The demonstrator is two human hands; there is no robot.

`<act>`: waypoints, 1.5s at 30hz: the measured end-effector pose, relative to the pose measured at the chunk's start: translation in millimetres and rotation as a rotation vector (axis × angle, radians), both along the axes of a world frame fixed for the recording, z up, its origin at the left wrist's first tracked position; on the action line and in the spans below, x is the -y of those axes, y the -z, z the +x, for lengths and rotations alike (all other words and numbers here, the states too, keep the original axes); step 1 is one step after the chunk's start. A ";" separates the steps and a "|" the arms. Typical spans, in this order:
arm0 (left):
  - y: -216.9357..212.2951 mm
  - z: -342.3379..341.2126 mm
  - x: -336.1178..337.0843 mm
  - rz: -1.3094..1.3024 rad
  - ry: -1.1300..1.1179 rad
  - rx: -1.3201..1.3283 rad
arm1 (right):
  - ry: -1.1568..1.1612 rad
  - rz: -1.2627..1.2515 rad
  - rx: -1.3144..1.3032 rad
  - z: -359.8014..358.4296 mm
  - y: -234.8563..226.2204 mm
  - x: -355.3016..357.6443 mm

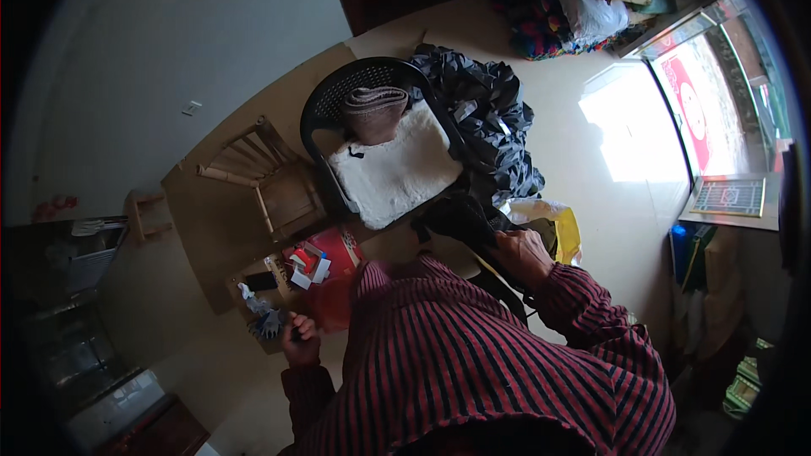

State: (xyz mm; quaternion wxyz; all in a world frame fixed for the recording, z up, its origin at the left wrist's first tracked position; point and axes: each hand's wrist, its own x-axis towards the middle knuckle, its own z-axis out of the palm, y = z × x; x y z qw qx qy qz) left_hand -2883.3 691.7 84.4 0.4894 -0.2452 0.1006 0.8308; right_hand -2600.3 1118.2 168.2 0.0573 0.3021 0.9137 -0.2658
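Note:
Out to the right, my right hand [522, 255] is closed on a black, floppy-looking piece [460, 221] whose kind I cannot make out in the shadow. It hangs in front of a black plastic armchair [359, 76] with a white fluffy cushion [397, 173] and a folded brown cloth [376, 118] on its seat. Low on the left, my left hand [301, 336] has its fingers curled, with a small dark thing seeming to show in them. Grey-blue gloves [269, 323] lie just beside that hand.
A crumpled heap of black sheets [481, 105] lies right of the armchair, above a yellow-and-white bag [564, 232]. A small wooden chair [287, 196] stands on the left. A red box [338, 253] with small cartons and a dark phone-like slab [261, 281] are near my left hand.

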 end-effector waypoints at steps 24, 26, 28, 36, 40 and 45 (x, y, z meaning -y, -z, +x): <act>15.1 77.3 74.6 -0.012 -0.553 -0.005 | -0.501 0.060 -0.132 -146.7 7.4 26.0; 17.4 93.6 96.1 -0.044 -0.679 0.015 | -0.586 0.089 -0.138 -176.4 7.5 42.8; 20.2 107.6 112.7 -0.043 -0.775 0.011 | -0.681 0.103 -0.176 -203.7 6.4 59.3; 30.5 185.6 137.9 -0.006 -1.209 0.105 | -1.003 0.173 -0.227 -304.9 3.4 129.8; 21.5 209.1 132.0 -0.018 -1.366 0.105 | -1.159 0.152 -0.160 -344.6 11.2 159.4; 26.6 235.7 96.5 -0.169 -1.555 0.053 | -1.370 0.133 -0.102 -391.6 45.2 193.0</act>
